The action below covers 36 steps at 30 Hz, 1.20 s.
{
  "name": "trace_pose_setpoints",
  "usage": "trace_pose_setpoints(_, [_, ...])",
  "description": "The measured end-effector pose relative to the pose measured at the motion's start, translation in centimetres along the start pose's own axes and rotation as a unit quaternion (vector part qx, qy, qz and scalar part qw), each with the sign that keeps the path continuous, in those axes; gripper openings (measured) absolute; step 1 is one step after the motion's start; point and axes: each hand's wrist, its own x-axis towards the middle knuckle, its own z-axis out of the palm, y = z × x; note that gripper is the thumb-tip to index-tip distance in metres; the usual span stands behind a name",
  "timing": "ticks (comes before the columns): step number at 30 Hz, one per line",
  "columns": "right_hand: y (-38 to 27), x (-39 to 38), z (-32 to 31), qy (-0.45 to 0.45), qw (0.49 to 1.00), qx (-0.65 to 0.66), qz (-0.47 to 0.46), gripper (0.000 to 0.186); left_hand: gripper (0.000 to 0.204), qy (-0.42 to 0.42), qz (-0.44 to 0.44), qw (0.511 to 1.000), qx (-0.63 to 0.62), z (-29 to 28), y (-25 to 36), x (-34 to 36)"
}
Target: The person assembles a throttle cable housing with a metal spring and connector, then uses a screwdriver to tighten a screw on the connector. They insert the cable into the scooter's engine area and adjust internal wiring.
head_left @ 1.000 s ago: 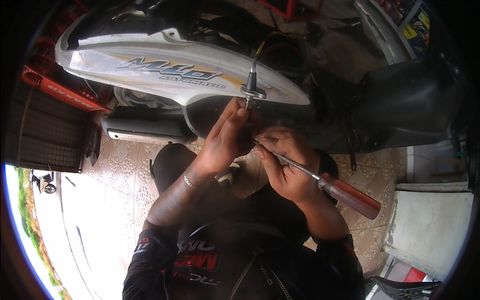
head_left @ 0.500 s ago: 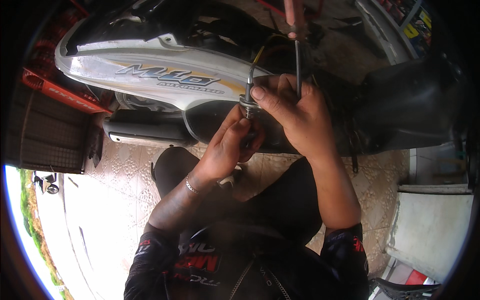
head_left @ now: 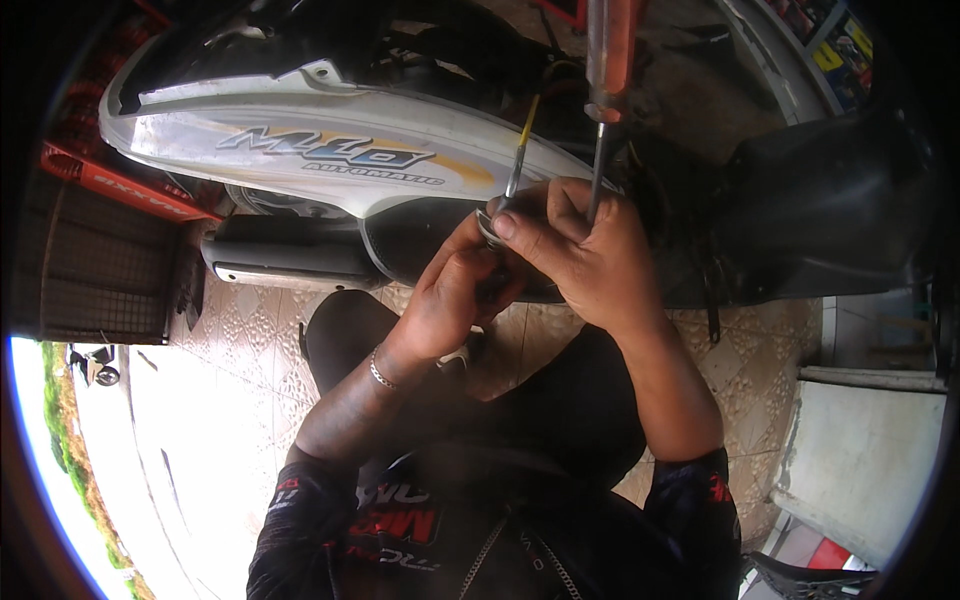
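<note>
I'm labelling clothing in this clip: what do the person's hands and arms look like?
The left hand and right hand are ungloved. A silvery chain bracelet circles the left wrist. Dark sleeves with red and pale markings end near the elbows.

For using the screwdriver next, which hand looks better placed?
Probably the right hand: it holds the screwdriver, though it also touches the small metal part. The left hand is taken up gripping that part.
</note>
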Motion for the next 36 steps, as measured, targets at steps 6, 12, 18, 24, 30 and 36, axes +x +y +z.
trace_pose_setpoints(6, [-0.1, 0.0, 0.2, 0.076, 0.986, 0.143, -0.038, 0.04, 0.022, -0.02, 0.023, 1.0, 0.001, -0.5, -0.1, 0.1])
trace_pose_setpoints(12, [-0.1, -3.9, 1.0, 0.019, 0.965, 0.221, -0.142, 0.034, 0.021, -0.005, 0.014, 1.0, -0.011, -0.9, 0.0, 0.0])
trace_pose_setpoints(18, [1.3, -6.0, 2.3, 0.071, 0.98, 0.105, -0.152, 0.01, 0.021, 0.017, -0.001, 0.999, -0.051, -0.4, 0.1, -0.3])
trace_pose_setpoints(24, [1.4, -6.1, 2.6, 0.079, 0.976, -0.021, -0.201, 0.018, 0.021, -0.011, 0.04, 0.999, -0.035, -0.8, -0.4, -0.1])
trace_pose_setpoints(30, [2.4, -6.1, 2.8, 0.081, 0.956, -0.085, -0.268, 0.023, 0.021, -0.012, 0.038, 0.998, -0.038, -0.8, -0.8, 0.1])
trace_pose_setpoints(36, [2.2, -5.7, 3.1, 0.092, 0.945, -0.109, -0.296, 0.026, 0.021, -0.01, 0.048, 0.999, -0.016, -1.0, -0.8, 0.0])
